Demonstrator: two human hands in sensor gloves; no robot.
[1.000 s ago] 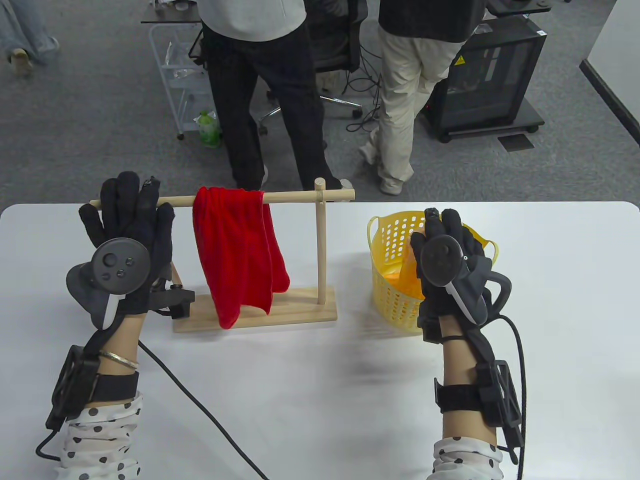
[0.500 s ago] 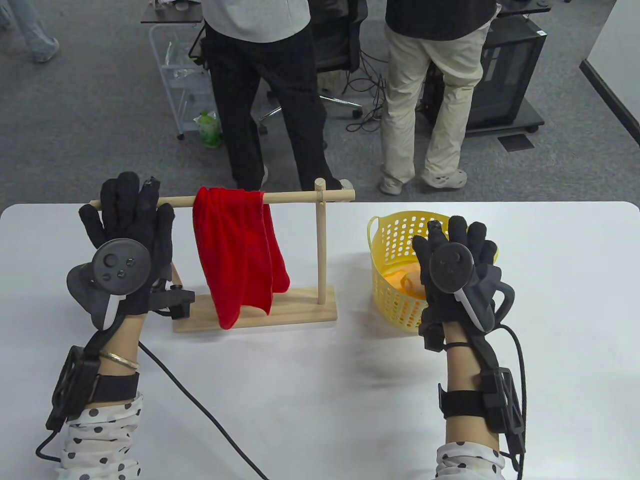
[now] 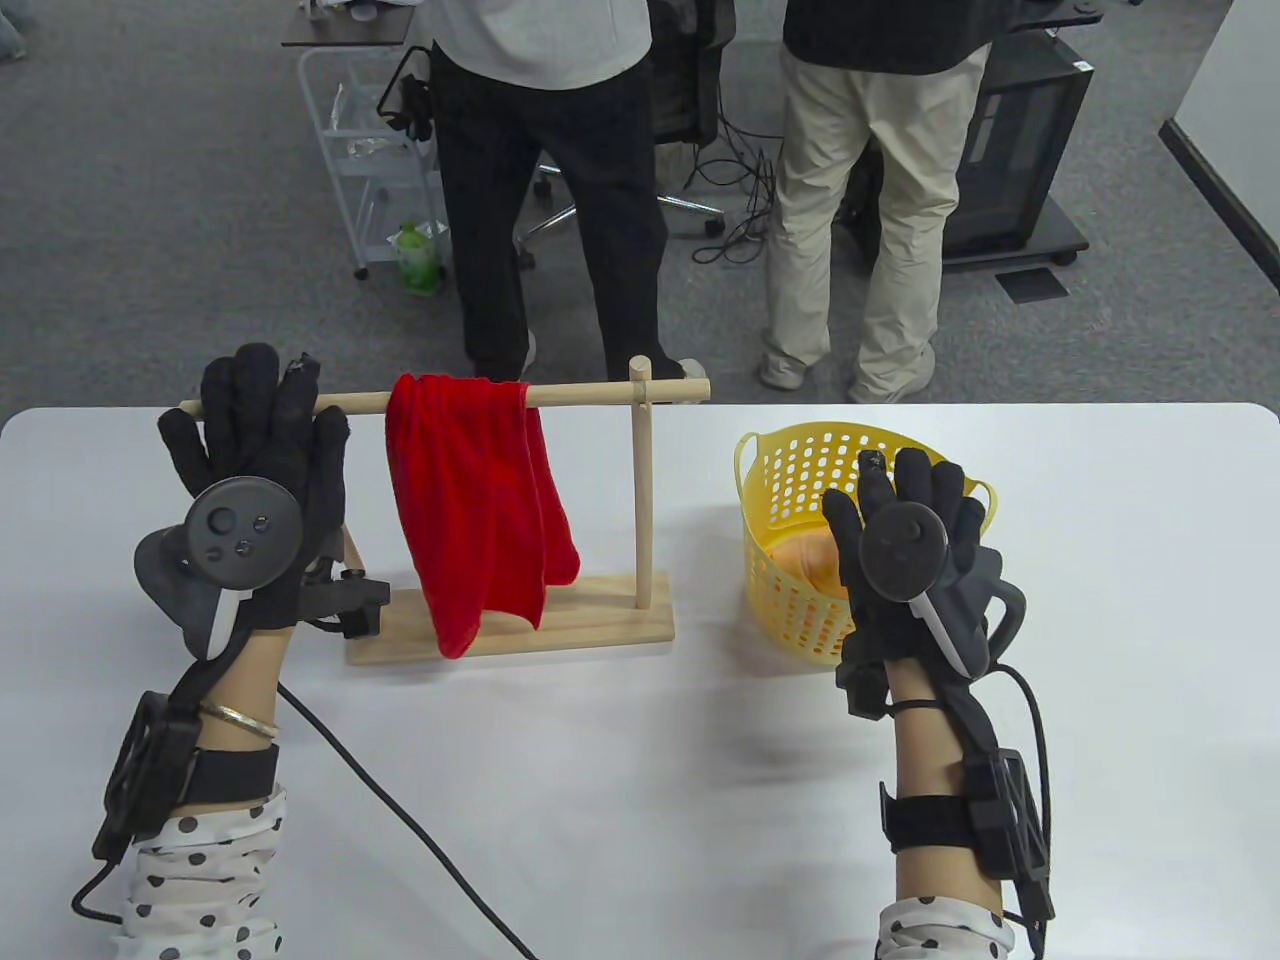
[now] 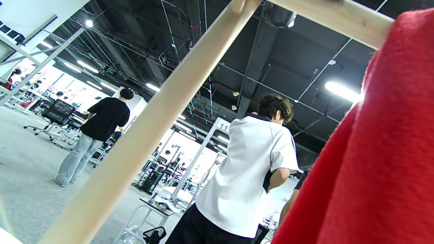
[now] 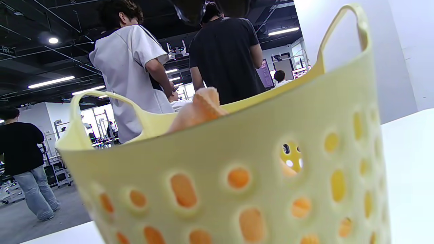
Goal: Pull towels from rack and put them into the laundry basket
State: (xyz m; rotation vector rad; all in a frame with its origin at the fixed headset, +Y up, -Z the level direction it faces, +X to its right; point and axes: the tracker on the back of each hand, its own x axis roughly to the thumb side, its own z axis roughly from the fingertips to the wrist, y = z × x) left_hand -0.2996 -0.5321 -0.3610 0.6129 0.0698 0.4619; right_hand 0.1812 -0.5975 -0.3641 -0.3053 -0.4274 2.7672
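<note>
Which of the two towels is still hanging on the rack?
The red towel: it drapes over the wooden rack's crossbar near the left hand. The orange towel already lies inside the yellow basket, under the right hand.

close in front of my wrist stood the yellow laundry basket [image 5: 257,162] — its holed wall filled the view. an orange towel [image 5: 198,110] poked above its rim, and orange showed through the holes — people [image 5: 130,71] stood behind.

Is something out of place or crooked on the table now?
Nothing stands out. The red towel hangs bunched on the rack, which stands upright. The yellow basket is upright with an orange towel inside.
</note>
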